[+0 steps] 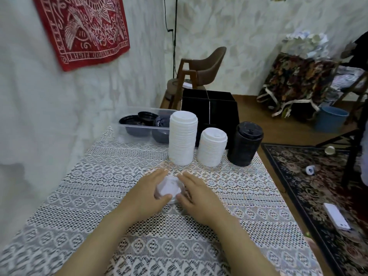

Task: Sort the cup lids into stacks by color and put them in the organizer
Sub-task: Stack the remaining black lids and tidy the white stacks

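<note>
Near the frame's centre, the left hand [147, 194] and right hand [197, 194] cupped a small stack of white lids [168, 187] between thumbs and fingers, on the lace tablecloth [79, 196] with its top face up. Above it stood a tall white stack [183, 138], a shorter white stack [212, 147] and a black stack [245, 144], long axes vertical, in front of the black organizer [211, 108].

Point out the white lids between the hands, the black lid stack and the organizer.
white lids [169, 185], head view, top face of the upper lid.
black lid stack [246, 145], head view, middle of its side.
organizer [225, 110], head view, its black front wall.
</note>
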